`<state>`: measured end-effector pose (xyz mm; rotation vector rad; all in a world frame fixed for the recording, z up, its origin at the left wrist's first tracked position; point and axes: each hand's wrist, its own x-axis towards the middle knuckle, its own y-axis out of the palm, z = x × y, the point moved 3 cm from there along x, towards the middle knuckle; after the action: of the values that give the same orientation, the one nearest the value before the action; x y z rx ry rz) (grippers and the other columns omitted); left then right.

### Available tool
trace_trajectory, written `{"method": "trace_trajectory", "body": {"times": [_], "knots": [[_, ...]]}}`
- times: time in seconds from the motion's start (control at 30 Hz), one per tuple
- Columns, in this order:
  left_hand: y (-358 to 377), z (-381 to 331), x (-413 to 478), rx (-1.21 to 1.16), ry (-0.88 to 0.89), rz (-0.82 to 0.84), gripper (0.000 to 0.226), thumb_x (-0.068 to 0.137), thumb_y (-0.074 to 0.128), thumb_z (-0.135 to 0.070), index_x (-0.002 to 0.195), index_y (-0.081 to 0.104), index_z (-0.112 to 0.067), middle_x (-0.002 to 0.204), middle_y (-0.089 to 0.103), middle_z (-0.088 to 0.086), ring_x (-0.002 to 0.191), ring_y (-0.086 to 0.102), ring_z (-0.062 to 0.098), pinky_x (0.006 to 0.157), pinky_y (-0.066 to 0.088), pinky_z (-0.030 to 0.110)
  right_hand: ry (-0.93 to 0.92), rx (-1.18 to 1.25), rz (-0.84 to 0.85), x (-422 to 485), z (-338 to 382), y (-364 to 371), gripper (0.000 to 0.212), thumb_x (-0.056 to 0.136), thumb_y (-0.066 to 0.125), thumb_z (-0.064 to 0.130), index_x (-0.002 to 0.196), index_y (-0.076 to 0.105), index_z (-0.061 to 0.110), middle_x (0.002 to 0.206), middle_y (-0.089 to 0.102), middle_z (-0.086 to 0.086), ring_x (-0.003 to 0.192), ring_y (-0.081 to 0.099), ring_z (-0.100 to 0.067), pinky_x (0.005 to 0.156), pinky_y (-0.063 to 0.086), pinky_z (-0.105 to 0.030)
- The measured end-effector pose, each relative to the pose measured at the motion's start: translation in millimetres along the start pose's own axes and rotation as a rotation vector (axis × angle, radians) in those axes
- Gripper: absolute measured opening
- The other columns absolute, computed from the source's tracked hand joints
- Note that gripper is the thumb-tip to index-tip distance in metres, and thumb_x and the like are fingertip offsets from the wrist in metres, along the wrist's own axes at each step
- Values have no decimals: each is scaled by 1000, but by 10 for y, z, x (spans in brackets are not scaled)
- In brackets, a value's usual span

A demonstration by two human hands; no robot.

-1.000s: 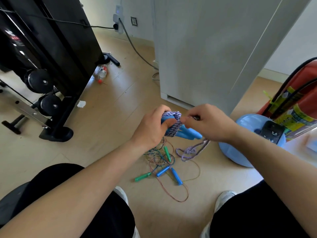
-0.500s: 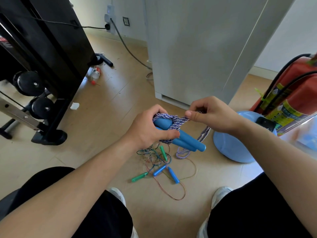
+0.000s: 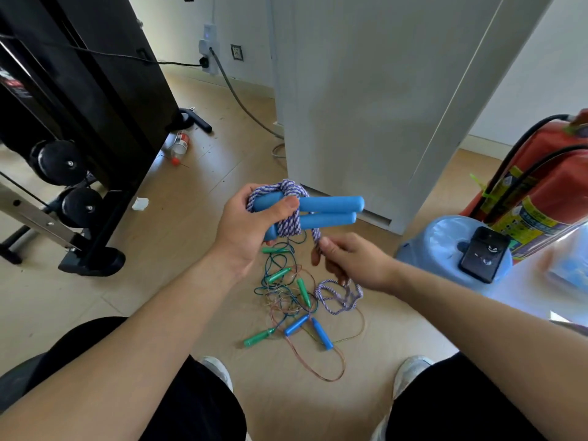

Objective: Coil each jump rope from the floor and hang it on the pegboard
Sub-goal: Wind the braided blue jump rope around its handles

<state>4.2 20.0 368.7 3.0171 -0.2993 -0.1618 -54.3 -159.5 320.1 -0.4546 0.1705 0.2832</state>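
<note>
Dropped below the left hand, the right hand now pinches the soft, light braided rope; the left grips the stiff blue handles, likely the surest hold.

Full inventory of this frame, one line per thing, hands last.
braided rope: one, purple-white, wound round the big handles, tail down to the floor
big handles: two, blue, side by side
green handles: four, green, in the floor tangle
small blue handles: two, blue, same tangle
thin cords: count unclear, mixed colours, tangled on the floor
gym machine: one, black, left
bottle: one, clear, floor beside the machine
cabinet: one, white, ahead
fire extinguisher: one, red, right
phone: one, black, on a pale blue object
shoes: two, white, bottom
left hand: grips the big handles
right hand: pinches the rope tail
</note>
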Motion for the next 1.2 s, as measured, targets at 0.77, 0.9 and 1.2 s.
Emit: {"method": "trace_trajectory", "body": {"times": [0.77,0.9,1.2], "knots": [[185,200,3,599,238,250,45,66,90,-41,93,58,-23,79,66,-10,68,60,6,64,53,29,-186,-443,-258,-81,425,-585,28,88,69,45,73,67,21,56,51,4,56,43,-11,57,36,-31],[211,174,-16,458,180,273,53,51,90,-50,86,58,-25,77,67,-9,69,60,10,62,53,31,-208,-288,-249,-59,346,-690,26,77,68,54,70,64,28,53,48,10,53,39,-6,52,31,-21],[218,37,-76,41,19,208,38,63,84,-18,88,56,-14,75,63,-2,56,59,7,43,42,16,-86,29,-127,34,43,-514,33,102,55,22,73,58,6,61,49,3,59,41,-10,55,36,-23]]}}
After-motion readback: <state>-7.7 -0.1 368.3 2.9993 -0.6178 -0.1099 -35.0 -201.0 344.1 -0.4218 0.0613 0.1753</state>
